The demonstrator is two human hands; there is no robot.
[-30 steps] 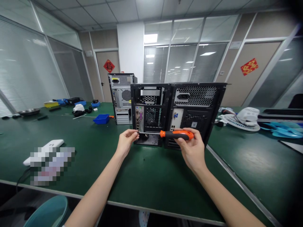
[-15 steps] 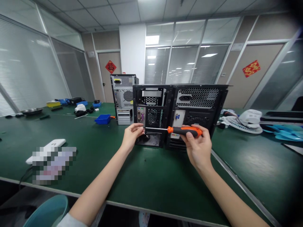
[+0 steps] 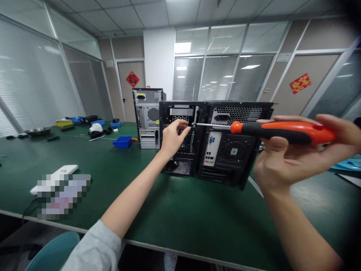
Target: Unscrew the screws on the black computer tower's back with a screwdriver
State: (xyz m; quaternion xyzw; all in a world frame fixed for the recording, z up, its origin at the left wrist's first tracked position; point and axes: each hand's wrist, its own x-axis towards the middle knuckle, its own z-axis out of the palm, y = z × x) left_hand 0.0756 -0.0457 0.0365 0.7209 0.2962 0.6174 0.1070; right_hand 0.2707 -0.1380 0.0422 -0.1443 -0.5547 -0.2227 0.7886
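My right hand (image 3: 284,162) grips the orange-and-black handle of a screwdriver (image 3: 282,131), held level and close to the camera. The metal shaft points left, its tip in front of the open-backed black computer case (image 3: 199,150). Just left of the tip is my left hand (image 3: 173,139), its fingers curled and thumb and forefinger almost together. Something tiny sits at the tip, too small to make out. Behind the shaft, a second black computer case (image 3: 242,180) stands beside the first, with its ports and power socket facing me.
A grey-backed computer tower (image 3: 148,124) stands behind at left. Nearby on the green table (image 3: 180,214) is a blue tray (image 3: 122,142). A white device (image 3: 60,177) and a blurred-out object (image 3: 66,195) lie at front left. Blue fan blades (image 3: 349,165) show at right.
Both hands have risen with the screwdriver from the lower part of the cases to the upper part. My right hand has come nearer the camera and moved right, and my left hand has shifted right.
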